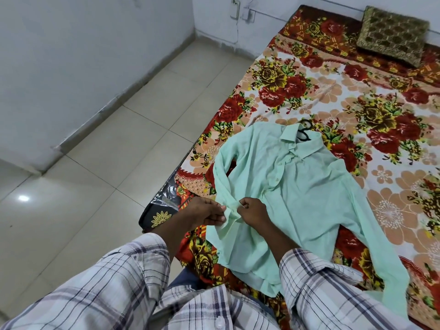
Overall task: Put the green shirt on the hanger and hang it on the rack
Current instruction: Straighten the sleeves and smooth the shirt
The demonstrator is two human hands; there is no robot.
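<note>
The pale green shirt (307,194) lies face up and spread flat on the flowered bed, collar pointing away from me. A black hanger (305,132) sits inside its neck, with only the hook and upper part showing at the collar. My left hand (207,210) and my right hand (253,211) meet at the shirt's near left side. Both pinch the cuff end of the left sleeve, which is folded across the front edge. No rack is in view.
The bed (381,175) carries a red and cream floral sheet and fills the right half. A brown patterned pillow (392,35) lies at its far end. Beige floor tiles (107,163) and white walls are on the left. A wall socket with a cable (247,14) is in the far corner.
</note>
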